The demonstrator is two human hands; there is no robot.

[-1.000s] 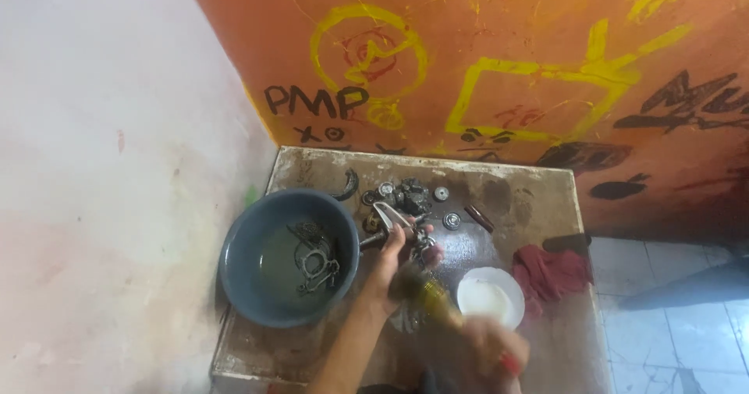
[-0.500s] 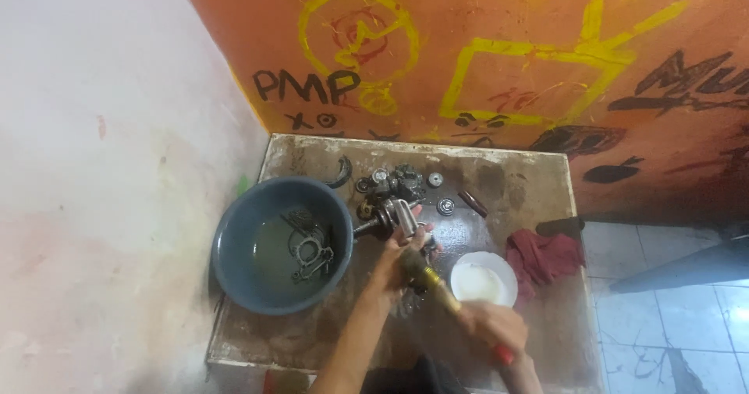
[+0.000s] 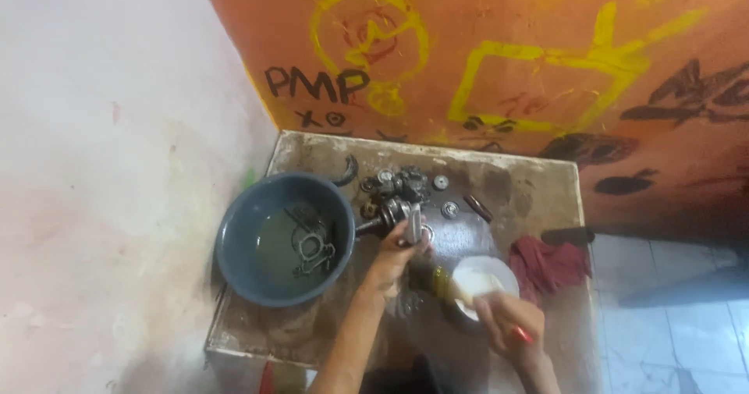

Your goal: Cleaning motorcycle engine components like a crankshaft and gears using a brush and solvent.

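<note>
My left hand (image 3: 390, 257) grips a greasy metal shaft part (image 3: 395, 216) with a disc at its end, held over the stained table (image 3: 523, 191) beside the blue basin. My right hand (image 3: 507, 322) holds a paintbrush (image 3: 456, 283) with a pale handle; its dark bristles point at the underside of the metal part. A small white bowl (image 3: 493, 271) sits just behind the brush.
A blue basin (image 3: 234, 238) with murky liquid and metal rings stands at the table's left. Several bearings and small metal parts (image 3: 406, 182) lie at the back. A red rag (image 3: 546, 260) lies at the right. Painted orange wall behind, white wall left, tiled floor right.
The camera view has shifted slightly. My left hand has kept the metal part near the basin's rim, and my right hand has brought the brush up toward it.
</note>
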